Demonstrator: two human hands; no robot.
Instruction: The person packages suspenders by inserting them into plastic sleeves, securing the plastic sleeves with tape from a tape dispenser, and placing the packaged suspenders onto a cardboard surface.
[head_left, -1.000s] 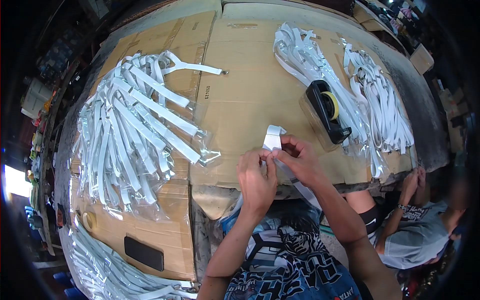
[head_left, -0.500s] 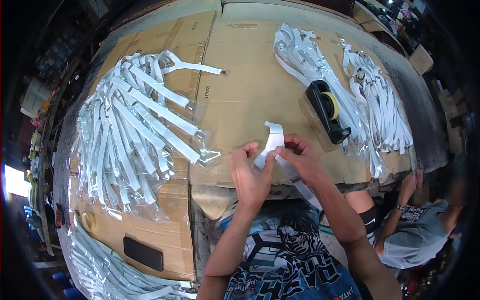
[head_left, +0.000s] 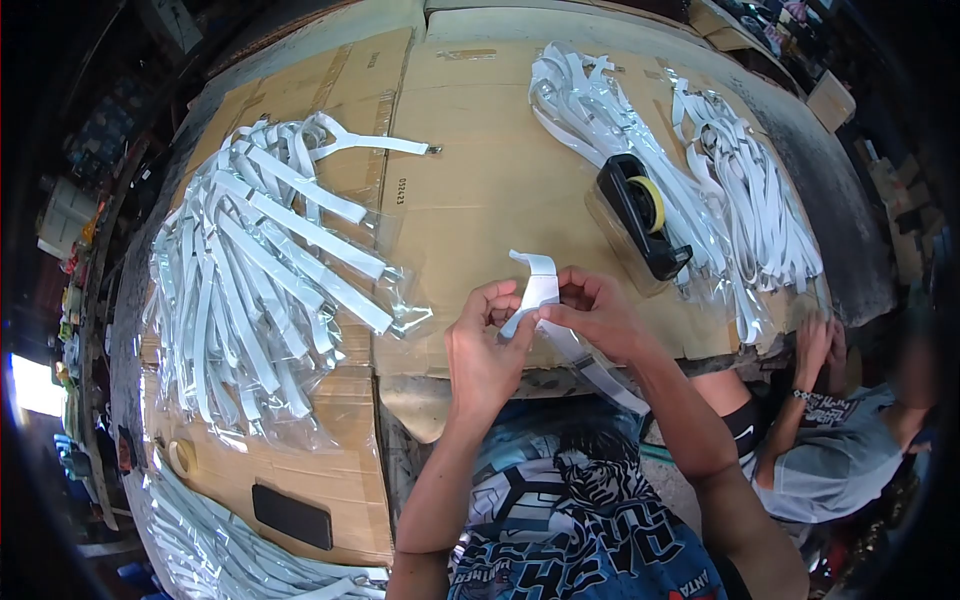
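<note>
A white strap (head_left: 541,287) is held up between both hands at the table's front edge, its short end curling upward. My left hand (head_left: 487,345) pinches the strap's left side between thumb and fingers. Close beside it, my right hand (head_left: 597,312) grips the strap from the right, thumb and fingertips pressed together. The rest of the strap hangs from under my right hand past the table edge. Behind and to the right stands a black tape dispenser (head_left: 640,220) with a yellow roll.
Bagged white straps (head_left: 240,260) cover the cardboard (head_left: 470,180) at left. Two more bundles (head_left: 750,190) lie at right. A phone (head_left: 291,516), a tape roll (head_left: 182,458) and further straps (head_left: 220,540) are at lower left. A person (head_left: 840,450) sits at right.
My left hand's fingers have come in around the strap's left part. Both hands and the strap have shifted slightly left, and the whole view has moved a little too.
</note>
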